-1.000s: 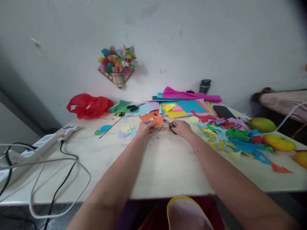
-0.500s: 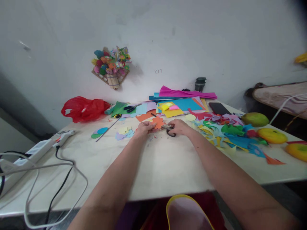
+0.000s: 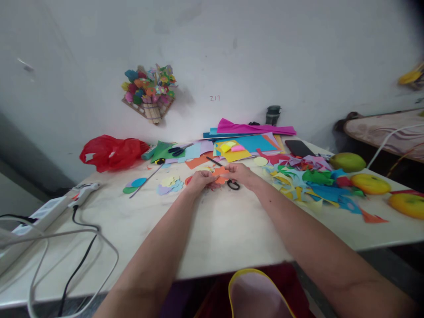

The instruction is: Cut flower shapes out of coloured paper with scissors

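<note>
An orange paper flower (image 3: 220, 175) is held between my two hands above the table. My left hand (image 3: 200, 180) pinches its left edge, and my right hand (image 3: 241, 173) has its fingers closed on the right edge. Black-handled scissors (image 3: 233, 185) show just below my right hand; whether a finger still touches them is hard to tell. Small paper bits (image 3: 213, 187) lie under the flower. Left of my left hand are pastel paper cutouts (image 3: 172, 184) in yellow, purple and blue.
Coloured paper sheets (image 3: 260, 145) are stacked at the back. Paper scraps (image 3: 318, 185), mangoes (image 3: 370, 183) and a phone (image 3: 299, 148) lie on the right. A red plastic bag (image 3: 112, 152), a power strip (image 3: 43, 214) and loose cables are on the left.
The scissors have left my right hand's grip and sit below it. My right hand has moved left and now holds the orange flower's right edge. The view has shifted slightly.
</note>
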Available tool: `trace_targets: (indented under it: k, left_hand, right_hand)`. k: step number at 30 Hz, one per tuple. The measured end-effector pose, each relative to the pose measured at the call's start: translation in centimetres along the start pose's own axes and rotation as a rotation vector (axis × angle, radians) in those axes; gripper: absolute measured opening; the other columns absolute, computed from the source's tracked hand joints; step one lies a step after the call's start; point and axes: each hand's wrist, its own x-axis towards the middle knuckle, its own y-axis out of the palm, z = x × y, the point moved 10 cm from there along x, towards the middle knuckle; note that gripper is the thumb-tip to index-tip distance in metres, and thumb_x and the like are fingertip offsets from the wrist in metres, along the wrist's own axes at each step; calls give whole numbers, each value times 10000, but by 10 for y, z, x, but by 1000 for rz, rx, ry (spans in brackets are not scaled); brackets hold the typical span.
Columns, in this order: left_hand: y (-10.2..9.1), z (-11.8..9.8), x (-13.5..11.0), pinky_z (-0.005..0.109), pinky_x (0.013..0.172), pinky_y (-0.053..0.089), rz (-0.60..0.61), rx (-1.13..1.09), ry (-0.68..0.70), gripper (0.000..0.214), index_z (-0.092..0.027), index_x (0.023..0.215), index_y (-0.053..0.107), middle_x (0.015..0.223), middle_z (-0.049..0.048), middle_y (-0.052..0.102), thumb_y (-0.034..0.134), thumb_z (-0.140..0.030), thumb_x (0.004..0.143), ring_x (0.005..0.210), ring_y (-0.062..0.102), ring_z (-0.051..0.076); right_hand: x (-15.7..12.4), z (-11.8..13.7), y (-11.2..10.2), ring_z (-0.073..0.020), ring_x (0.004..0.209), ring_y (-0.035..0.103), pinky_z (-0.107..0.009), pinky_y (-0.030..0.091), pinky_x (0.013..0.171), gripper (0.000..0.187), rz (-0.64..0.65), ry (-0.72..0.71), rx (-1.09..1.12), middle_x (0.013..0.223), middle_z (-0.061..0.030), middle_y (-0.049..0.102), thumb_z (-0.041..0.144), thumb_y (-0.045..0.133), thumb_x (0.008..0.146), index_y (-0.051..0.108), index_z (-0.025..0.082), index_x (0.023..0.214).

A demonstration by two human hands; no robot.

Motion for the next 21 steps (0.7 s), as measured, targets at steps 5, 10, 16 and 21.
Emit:
trace_targets:
  k: [5, 10, 16, 21]
  left_hand:
    - [2, 0, 0, 232, 498, 467, 22, 24, -4, 462, -159, 578, 549, 620, 94, 712, 892, -459, 499, 571, 684, 187]
    - [4, 1, 1, 218, 490, 439, 35, 12, 3, 484, -154, 607, 538, 609, 49, 694, 908, -431, 464, 601, 694, 191]
    - [8, 3, 1, 206, 475, 415, 48, 44, -7, 489, -166, 609, 495, 559, 51, 677, 917, -369, 468, 585, 695, 198]
    - [7, 2, 2, 223, 480, 444, 59, 16, 11, 471, -153, 654, 548, 594, 79, 702, 909, -400, 480, 565, 689, 197]
  right_hand:
    - [-1, -1, -3, -82, 467, 452, -206, 333, 449, 333, -92, 10, -116, 487, 48, 512, 358, 775, 645, 512, 185, 536]
    - [-4, 3, -6, -83, 431, 388, -225, 289, 444, 357, -168, 8, -228, 439, 60, 448, 426, 701, 697, 489, 193, 530]
    - [-6, 17, -5, -93, 483, 323, -237, 250, 462, 550, -226, -185, -288, 460, 53, 306, 631, 585, 723, 319, 214, 484]
    - [-2, 14, -35, -143, 536, 485, -246, 346, 510, 449, -414, -165, -288, 513, 11, 467, 577, 496, 802, 463, 208, 548]
